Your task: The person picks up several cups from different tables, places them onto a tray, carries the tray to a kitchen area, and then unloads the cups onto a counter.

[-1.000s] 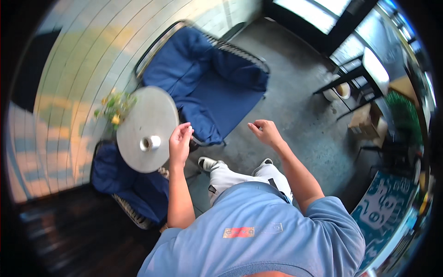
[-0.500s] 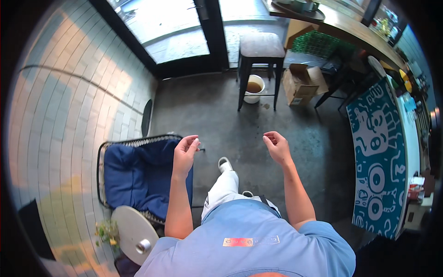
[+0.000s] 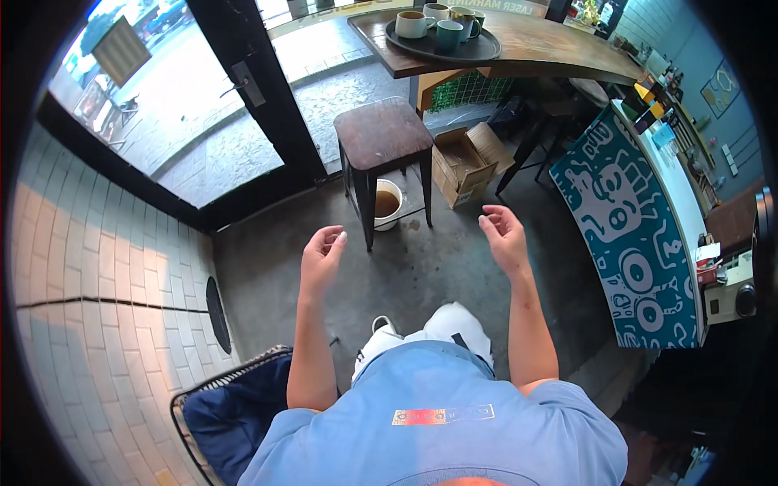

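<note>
Both of my hands are raised in front of me over the dark floor, touching nothing. My left hand (image 3: 323,257) is open, its fingers loosely curled and nothing visible in it. Loosely bent too are the fingers of my right hand (image 3: 504,240), which is open with no object showing. Ahead, between the hands, stands a stool (image 3: 383,134) with a worn brown seat and black legs. Beneath it a white bucket (image 3: 397,217) holds brown liquid. An opened cardboard box (image 3: 462,168) sits just right of the stool, beyond my right hand.
A wooden counter (image 3: 535,55) ahead carries a dark round tray (image 3: 446,53) with several cups. To the right stands a teal-and-white patterned counter (image 3: 620,243). At the left are a black-framed glass door (image 3: 253,91), a tiled wall (image 3: 97,267) and a blue-cushioned chair (image 3: 231,421).
I have moved forward and the view has tilted up; stool, bucket and box appear nearer, and the cups on the tray show more fully. Both hands remain raised and empty.
</note>
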Action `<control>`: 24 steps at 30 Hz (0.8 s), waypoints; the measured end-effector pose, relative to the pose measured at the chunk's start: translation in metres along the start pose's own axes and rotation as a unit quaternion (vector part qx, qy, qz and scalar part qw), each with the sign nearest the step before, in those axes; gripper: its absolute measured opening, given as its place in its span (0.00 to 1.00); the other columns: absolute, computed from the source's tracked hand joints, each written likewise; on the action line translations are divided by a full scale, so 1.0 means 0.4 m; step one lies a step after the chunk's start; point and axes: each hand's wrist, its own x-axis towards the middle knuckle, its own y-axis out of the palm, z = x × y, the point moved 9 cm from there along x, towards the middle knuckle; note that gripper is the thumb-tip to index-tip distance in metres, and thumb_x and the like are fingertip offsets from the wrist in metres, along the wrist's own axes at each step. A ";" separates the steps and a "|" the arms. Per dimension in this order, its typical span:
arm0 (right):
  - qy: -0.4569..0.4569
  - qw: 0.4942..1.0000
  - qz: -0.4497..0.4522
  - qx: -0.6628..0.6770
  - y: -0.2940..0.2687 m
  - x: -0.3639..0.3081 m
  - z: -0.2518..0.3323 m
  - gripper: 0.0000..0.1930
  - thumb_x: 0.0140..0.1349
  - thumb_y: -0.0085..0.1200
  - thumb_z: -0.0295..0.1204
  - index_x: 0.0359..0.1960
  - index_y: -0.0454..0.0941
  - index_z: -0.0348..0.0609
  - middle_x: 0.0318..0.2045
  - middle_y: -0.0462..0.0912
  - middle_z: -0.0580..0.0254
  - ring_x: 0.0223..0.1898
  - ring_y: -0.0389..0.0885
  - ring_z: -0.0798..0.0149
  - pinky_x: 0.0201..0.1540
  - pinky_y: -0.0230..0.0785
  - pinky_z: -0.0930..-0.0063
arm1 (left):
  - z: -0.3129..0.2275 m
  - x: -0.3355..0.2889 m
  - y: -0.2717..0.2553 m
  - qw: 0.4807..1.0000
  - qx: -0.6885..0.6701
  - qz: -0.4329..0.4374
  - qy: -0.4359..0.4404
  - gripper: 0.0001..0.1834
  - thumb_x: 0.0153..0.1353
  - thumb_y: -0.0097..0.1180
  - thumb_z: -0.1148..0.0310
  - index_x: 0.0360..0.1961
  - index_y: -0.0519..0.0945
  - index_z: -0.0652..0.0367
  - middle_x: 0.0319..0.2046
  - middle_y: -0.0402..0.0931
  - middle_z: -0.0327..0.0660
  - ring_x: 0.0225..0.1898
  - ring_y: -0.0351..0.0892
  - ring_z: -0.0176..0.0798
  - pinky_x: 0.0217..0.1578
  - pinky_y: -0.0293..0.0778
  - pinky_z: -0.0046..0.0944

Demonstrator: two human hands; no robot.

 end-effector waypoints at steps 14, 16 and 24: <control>-0.107 0.990 -0.085 0.040 -0.143 0.631 0.089 0.16 0.60 0.58 0.28 0.50 0.73 0.39 0.34 0.78 0.67 0.31 0.76 0.77 0.33 0.69 0.85 | -0.203 0.490 0.196 0.999 -0.009 -0.012 0.036 0.13 0.63 0.56 0.69 0.46 0.78 0.64 0.33 0.76 0.34 0.33 0.72 0.25 0.36 0.69 0.26; -0.122 0.988 -0.089 0.015 -0.173 0.765 0.101 0.17 0.59 0.60 0.30 0.49 0.74 0.39 0.35 0.78 0.65 0.30 0.76 0.76 0.33 0.70 0.82 | -0.242 0.570 0.229 0.998 -0.016 -0.030 0.044 0.13 0.63 0.56 0.68 0.46 0.77 0.63 0.32 0.76 0.34 0.32 0.73 0.25 0.33 0.69 0.25; -0.136 0.951 -0.092 -0.262 -0.193 1.149 0.201 0.24 0.57 0.58 0.42 0.50 0.74 0.37 0.36 0.80 0.54 0.35 0.80 0.59 0.39 0.72 0.67 | -0.395 0.817 0.350 0.991 0.032 -0.129 0.030 0.20 0.62 0.57 0.64 0.52 0.72 0.65 0.33 0.75 0.36 0.33 0.73 0.26 0.30 0.69 0.26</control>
